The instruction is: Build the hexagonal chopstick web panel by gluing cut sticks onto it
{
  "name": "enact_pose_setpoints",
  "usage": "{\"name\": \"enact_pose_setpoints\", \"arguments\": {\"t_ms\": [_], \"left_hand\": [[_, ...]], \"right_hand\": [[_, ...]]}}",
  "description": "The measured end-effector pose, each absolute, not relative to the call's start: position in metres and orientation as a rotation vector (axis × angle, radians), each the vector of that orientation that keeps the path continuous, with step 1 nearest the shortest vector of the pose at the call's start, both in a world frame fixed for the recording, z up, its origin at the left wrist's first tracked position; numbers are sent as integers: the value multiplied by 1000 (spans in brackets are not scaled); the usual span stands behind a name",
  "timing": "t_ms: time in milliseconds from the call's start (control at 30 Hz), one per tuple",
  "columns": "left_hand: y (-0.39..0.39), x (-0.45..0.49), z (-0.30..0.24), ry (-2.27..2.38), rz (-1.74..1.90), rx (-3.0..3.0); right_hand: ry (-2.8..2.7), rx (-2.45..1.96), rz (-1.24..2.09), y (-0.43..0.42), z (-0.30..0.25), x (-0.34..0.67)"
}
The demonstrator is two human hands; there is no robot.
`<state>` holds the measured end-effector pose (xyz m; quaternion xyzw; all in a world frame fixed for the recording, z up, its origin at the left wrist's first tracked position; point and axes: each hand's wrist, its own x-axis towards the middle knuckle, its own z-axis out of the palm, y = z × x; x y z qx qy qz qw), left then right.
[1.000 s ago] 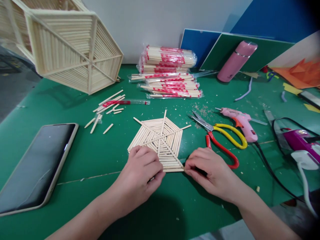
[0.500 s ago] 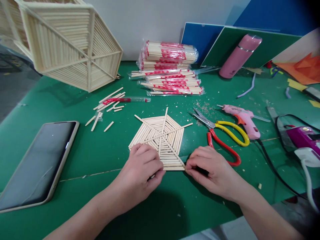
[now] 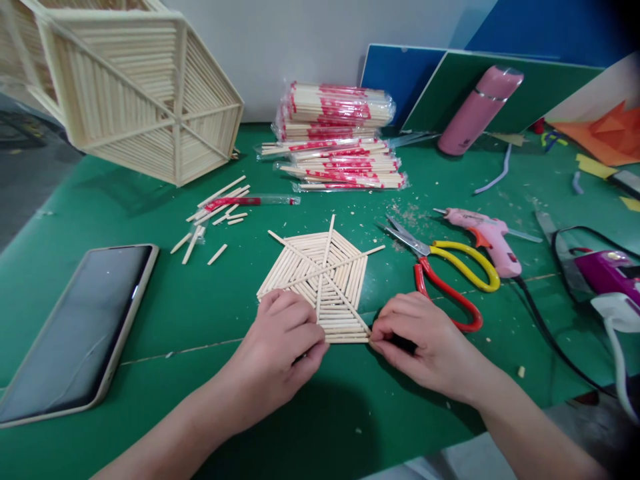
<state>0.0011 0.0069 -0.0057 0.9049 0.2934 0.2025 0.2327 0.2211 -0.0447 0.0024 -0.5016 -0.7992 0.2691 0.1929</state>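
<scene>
Step in hand, as judged: seating and steadying of a straight, pale wooden stick (image 3: 347, 340) along the near edge of a web-like, six-sided panel of pale sticks (image 3: 305, 257), lying flat at the middle front of a glossy green tabletop (image 3: 200, 300); next move, by judgement: even pressure at both ends, stick parallel to its neighbours, no skewing of the crossing spokes (image 3: 328, 240); any glue at the joints too small to tell.

Bare left hand (image 3: 287, 333): thumb and forefinger closed together at the stick's left end, other fingers curled over the panel's near-left part; bare right hand (image 3: 420, 341): thumb and forefinger pinched on the right end, other fingers folded in.

Panel: rounded, matt sticks, packed in concentric rows between spokes; far spoke ends jutting past the outline.

Right of panel: steel-bladed scissors with yellow and red handles (image 3: 424, 251), blades slightly parted; pink plastic glue gun (image 3: 493, 235), orange trigger, black cord.

Left and behind: dark-screened phone in a pale case (image 3: 77, 327); short loose cut sticks (image 3: 217, 255); red-printed, crinkled clear-film bundles of pale sticks (image 3: 343, 105); large, ribbed, hexagon-faced structure of pale sticks (image 3: 135, 87); pink cylindrical flask with a silver band (image 3: 477, 117).
</scene>
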Motion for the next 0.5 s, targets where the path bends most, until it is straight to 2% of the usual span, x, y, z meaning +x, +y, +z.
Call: {"name": "enact_pose_setpoints", "arguments": {"t_ms": [500], "left_hand": [[2, 1, -3, 863, 528, 2497]], "right_hand": [[-2197, -1427, 779, -43, 4, 220]]}}
